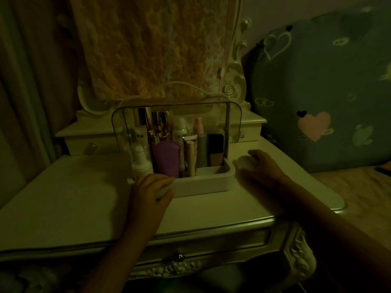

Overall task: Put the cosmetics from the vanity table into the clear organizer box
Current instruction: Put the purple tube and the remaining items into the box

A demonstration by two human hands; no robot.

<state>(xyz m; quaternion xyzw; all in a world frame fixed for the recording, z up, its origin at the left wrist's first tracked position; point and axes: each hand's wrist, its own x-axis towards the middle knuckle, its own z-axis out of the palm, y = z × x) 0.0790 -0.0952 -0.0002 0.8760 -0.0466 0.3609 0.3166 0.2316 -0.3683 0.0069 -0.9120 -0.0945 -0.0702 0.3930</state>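
1. Nearest me, the pale tabletop (63, 197) carries everything.
2. A clear organizer box (211, 183) stands mid-tabletop with its lid raised; bottles and a purple tube (167, 158) stand upright inside.
3. My left hand (152, 187) grips the box's front-left corner.
4. My right hand (263, 167) curls round a round white jar (245, 162) just right of the box.

Floral quilted cloth (152, 49) hung over carved mirror frame (234, 81). Curtain (31, 81) stood at left. Grey heart-print bundle (321, 92) sat on bed (355, 193) at right. Dark flat object (383, 171) lay on it.
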